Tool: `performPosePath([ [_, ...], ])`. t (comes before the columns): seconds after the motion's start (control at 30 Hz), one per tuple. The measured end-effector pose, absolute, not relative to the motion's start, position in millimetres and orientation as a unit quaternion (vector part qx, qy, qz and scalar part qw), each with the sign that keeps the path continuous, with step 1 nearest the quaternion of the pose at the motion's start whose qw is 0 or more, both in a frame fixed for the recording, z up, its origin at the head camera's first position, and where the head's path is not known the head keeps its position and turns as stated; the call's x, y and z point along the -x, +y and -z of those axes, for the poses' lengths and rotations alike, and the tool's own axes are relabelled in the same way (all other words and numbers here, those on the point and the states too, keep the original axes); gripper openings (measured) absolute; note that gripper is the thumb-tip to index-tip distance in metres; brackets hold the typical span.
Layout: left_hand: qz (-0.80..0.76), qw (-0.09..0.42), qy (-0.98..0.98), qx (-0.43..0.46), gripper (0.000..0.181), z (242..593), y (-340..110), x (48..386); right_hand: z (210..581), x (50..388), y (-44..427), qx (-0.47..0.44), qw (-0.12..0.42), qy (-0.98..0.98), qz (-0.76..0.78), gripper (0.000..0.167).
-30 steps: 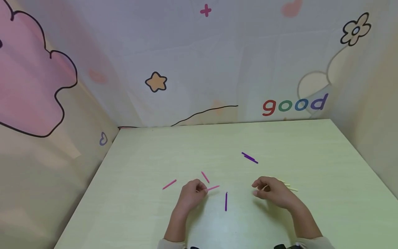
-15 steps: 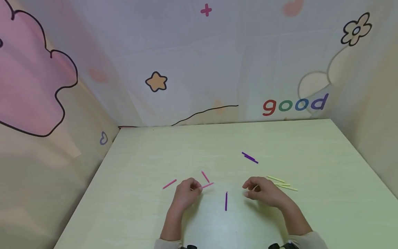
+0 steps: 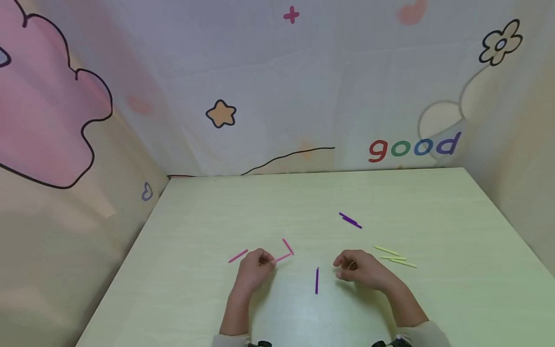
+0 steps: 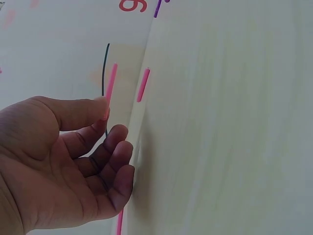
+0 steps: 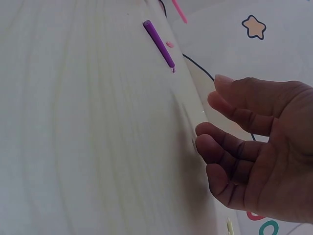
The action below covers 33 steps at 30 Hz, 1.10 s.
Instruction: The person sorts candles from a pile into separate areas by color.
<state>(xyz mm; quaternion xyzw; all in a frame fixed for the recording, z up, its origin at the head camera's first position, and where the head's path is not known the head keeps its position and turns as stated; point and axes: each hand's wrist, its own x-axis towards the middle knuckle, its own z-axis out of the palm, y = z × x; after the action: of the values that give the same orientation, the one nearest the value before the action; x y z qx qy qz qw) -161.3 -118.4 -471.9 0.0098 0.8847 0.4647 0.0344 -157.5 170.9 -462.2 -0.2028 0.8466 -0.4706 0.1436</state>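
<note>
My left hand (image 3: 255, 268) pinches a thin pink candle (image 4: 112, 83) between thumb and index finger, its other fingers loosely curled. In the head view the held candle's far end appears at the lower end of a second pink candle (image 3: 287, 246); whether they touch I cannot tell. Another pink candle (image 3: 238, 256) lies left of that hand. My right hand (image 3: 359, 268) hovers with loosely bent fingers, thumb and index apart, holding nothing. Nearest to it on the left is a purple candle (image 5: 159, 44), with a small wick-like tip.
Two purple candles (image 3: 350, 220) lie side by side farther back on the pale table (image 3: 208, 207). Several yellow candles (image 3: 396, 258) lie just beyond the right hand. A printed cloth (image 3: 269, 86) hangs behind the table.
My left hand has moved left and slightly back with the pink candle, bringing its end to the second pink candle. My right hand has shifted left, revealing more of the yellow candles.
</note>
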Motion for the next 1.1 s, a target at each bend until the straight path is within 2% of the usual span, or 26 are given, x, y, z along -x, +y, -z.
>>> performPosePath([
  [1.1, -0.475, 0.030, 0.879, 0.023, 0.005, 474.4, -123.2, 164.0, 473.6, 160.5, 169.3, 0.224, 0.119, 0.843, 0.473, 0.017],
])
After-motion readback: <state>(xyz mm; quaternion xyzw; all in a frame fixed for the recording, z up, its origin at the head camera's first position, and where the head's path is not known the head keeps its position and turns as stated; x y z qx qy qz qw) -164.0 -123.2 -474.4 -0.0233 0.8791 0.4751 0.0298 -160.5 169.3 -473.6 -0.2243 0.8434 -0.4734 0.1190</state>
